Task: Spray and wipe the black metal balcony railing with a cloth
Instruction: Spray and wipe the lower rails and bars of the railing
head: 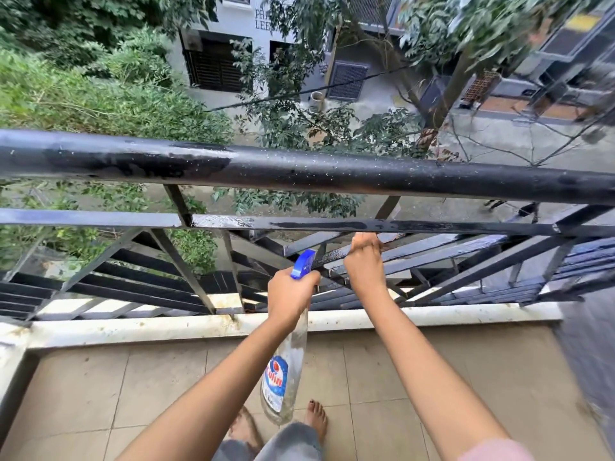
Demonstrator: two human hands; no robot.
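Railing (pixel 332 176) runs left to right across the frame. Top rail is wet and speckled with droplets; the flat middle rail (pixel 100 218) sits below it.

Left hand (pixel 291 296), centre frame: fingers wrapped round the neck of the spray bottle (pixel 286 371). The bottle body hangs down toward the floor tiles (pixel 449 377), and the blue nozzle (pixel 303 263) points up and right at the slanted slats.

Right hand (pixel 364 264), just right of the nozzle: fingers curled over a slanted slat (pixel 432 249) under the middle rail. A brownish scrap shows past the knuckles, probably the cloth (pixel 392 238); most of it is hidden, so I can't confirm how it's bunched.

Key relation: the slat's long axis runs from lower left to upper right, and the right hand is already on it. The wipe should therefore be a slide along that axis, away from the nozzle. The right hand is the nearer one and the left only needs to aim.

Risk: the nozzle is very close to the right wrist, so spray may hit the hand rather than the metal.
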